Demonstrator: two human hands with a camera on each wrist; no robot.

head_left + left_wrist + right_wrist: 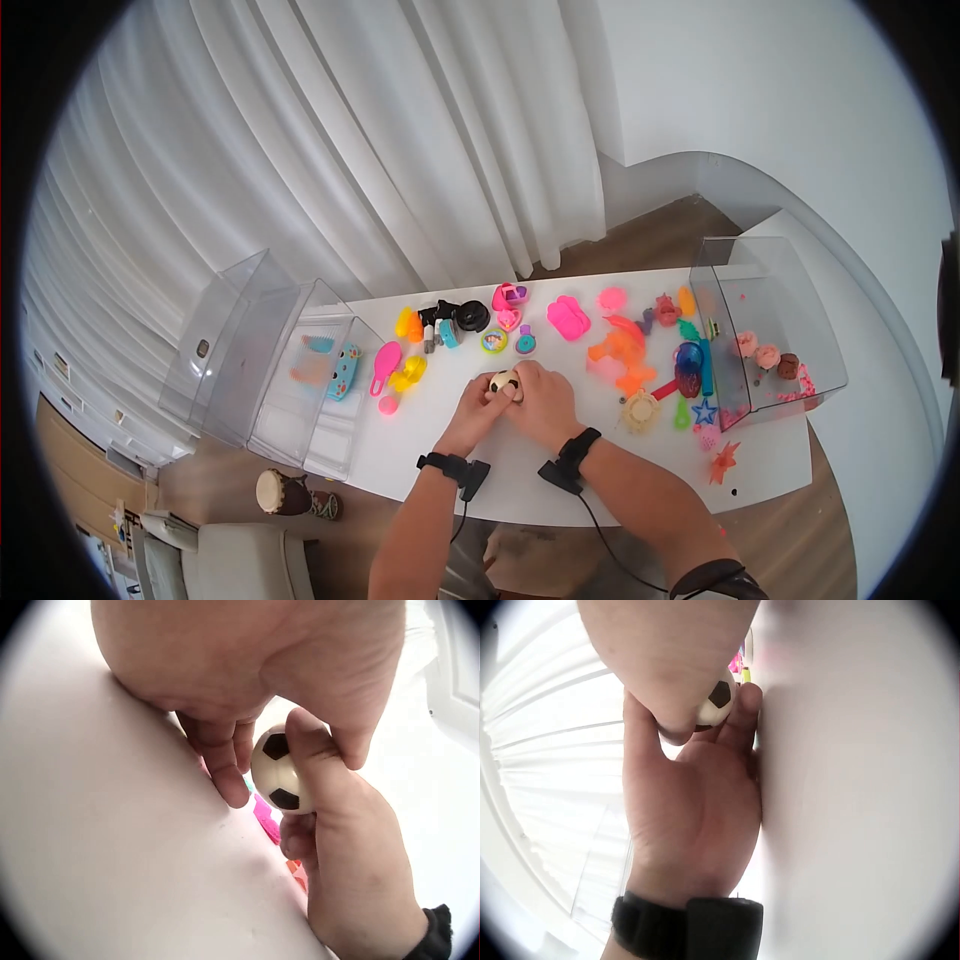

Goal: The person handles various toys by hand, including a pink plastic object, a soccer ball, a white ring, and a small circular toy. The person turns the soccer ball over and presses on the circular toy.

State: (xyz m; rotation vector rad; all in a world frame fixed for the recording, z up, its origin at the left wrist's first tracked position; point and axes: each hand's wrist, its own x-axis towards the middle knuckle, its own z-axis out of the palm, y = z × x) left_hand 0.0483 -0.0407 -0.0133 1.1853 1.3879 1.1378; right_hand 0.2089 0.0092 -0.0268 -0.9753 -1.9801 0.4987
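Both hands meet over the front middle of the white table (460,480), around a small toy soccer ball (505,380), white with black patches. My right hand (548,405) pinches the ball; in the left wrist view its thumb (306,735) lies across the ball's side. My left hand (468,418) is cupped around the far side, its fingers (229,780) loosely bent beside the ball and its thumb overlapping the right hand. The right wrist view shows the left palm (712,802) facing the ball (718,705), which the right hand partly hides.
Clear plastic bins stand at the left (300,400) and right (770,400) table ends; the right one holds small toys. Past the hands lie a pink brush (385,368), a black round piece (472,316), a pink tray-like toy (568,318) and orange pieces (622,350). A drum (285,493) stands on the floor.
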